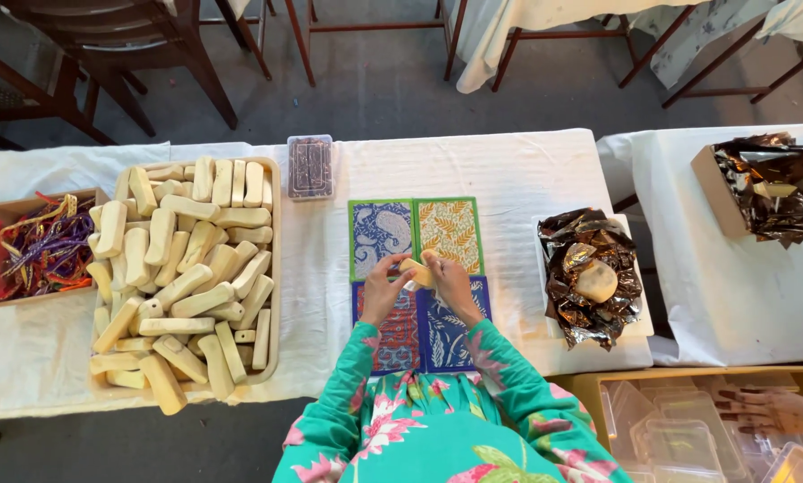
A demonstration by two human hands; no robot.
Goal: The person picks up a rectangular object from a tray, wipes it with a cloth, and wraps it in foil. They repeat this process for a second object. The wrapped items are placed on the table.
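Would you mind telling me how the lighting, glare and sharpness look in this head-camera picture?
Head view: soft, even daylight with only faint shadows; the crumpled foil on the right throws bright glare spots; the white tablecloth is close to overexposed; the tray of pale bars is sharp; both hands, left hand and right hand, are slightly soft around the small pale piece; table edges bow from wide-angle distortion.

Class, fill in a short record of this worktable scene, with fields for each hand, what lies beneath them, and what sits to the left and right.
left hand: grips pale bar
right hand: grips the same bar
beneath: four patterned papers
left side: wooden tray heaped with pale bars; box of coloured ribbons
right side: crumpled foil holding a pale lump
lower right: another person's hand on clear plastic boxes
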